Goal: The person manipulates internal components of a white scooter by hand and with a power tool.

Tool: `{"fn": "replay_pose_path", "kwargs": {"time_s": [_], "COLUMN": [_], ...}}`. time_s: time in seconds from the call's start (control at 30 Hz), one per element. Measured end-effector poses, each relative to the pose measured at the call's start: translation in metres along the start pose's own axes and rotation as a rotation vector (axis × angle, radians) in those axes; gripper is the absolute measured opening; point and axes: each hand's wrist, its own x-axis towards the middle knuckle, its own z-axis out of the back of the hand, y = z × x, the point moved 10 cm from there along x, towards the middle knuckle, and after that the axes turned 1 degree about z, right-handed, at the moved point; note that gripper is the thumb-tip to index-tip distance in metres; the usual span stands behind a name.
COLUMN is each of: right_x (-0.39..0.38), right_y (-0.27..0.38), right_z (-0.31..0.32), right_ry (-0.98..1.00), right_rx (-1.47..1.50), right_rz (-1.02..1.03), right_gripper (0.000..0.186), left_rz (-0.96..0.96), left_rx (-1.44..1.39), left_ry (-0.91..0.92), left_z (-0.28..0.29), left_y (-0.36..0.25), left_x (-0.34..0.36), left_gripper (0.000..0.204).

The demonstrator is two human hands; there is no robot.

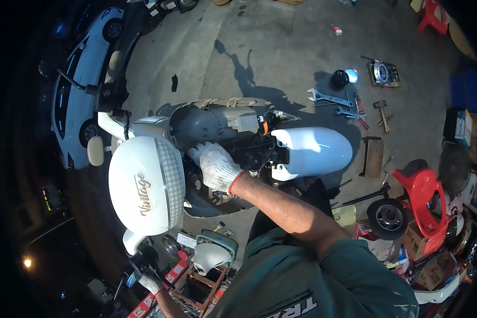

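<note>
A partly stripped scooter lies across the middle, with a rounded white shell [138, 185] bearing a checked band and lettering between its handlebars. My right hand [214, 164], in a white knitted glove with a red cuff, reaches into the opened grey body [196, 122] among dark inner parts [252, 153]. Its fingers curl downward; their tips are hidden, so I cannot tell if they hold anything. At lower left my gloved left hand [151, 283] wraps around the near handlebar [139, 262]. A glossy white fender [318, 151] sits at the body's right end.
On the concrete floor lie an adjustable wrench [331, 98], a hammer [381, 115] and a wooden block [373, 158]. A small wheel [387, 218], a red plastic chair [421, 196] and boxes crowd the right. A toolbox frame [199, 286] stands below; a white car [77, 90] is parked at left.
</note>
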Motion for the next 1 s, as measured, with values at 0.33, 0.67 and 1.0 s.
{"fn": "replay_pose_path", "kwargs": {"time_s": [0.33, 0.67, 1.0], "right_x": [-0.005, -0.004, -0.008], "right_y": [-0.007, -0.008, -0.016], "right_z": [0.01, 0.008, 0.007], "right_ry": [-0.137, -0.082, 0.009], "right_rx": [0.159, 0.167, 0.168], "right_rz": [0.099, 0.083, 0.03], "right_gripper": [0.038, 0.036, 0.055], "left_rz": [-0.104, -0.336, 0.039], "left_rx": [0.075, 1.069, -0.297], "left_ry": [-0.122, -0.209, -0.079], "left_z": [0.031, 0.014, 0.013], "left_y": [0.061, 0.004, 0.029], "left_x": [0.025, -0.004, 0.002], "left_gripper": [0.057, 0.08, 0.037]}}
